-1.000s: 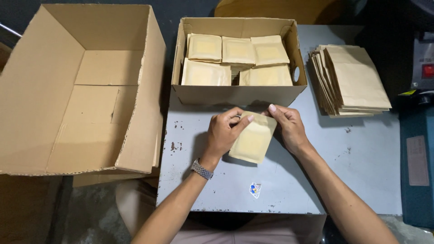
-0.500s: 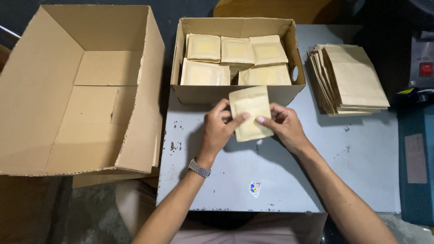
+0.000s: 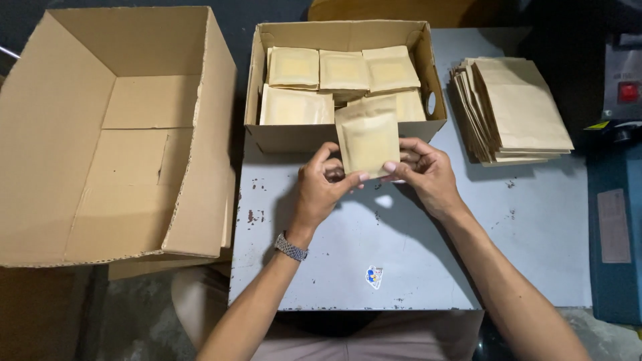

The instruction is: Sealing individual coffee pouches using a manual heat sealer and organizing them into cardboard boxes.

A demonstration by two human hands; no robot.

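Both hands hold one small tan paper pouch [image 3: 368, 136] upright by its bottom edge, in front of the near wall of a small cardboard box [image 3: 301, 137]. My left hand [image 3: 321, 190] pinches its lower left corner; a metal watch sits on that wrist. My right hand [image 3: 421, 172] pinches the lower right corner. Inside the box lie several filled tan pouches [image 3: 294, 67] in rows.
A large open cardboard box [image 3: 114, 134] lies tilted at the left, beyond the grey metal table [image 3: 401, 254]. A fanned stack of flat brown paper bags [image 3: 515, 110] lies at the right. A blue machine with a red switch [image 3: 618, 167] stands at the far right edge.
The pouch went from lying tilted low between my hands to standing upright and higher, close to the small box. Both hands shifted up and slightly left with it.
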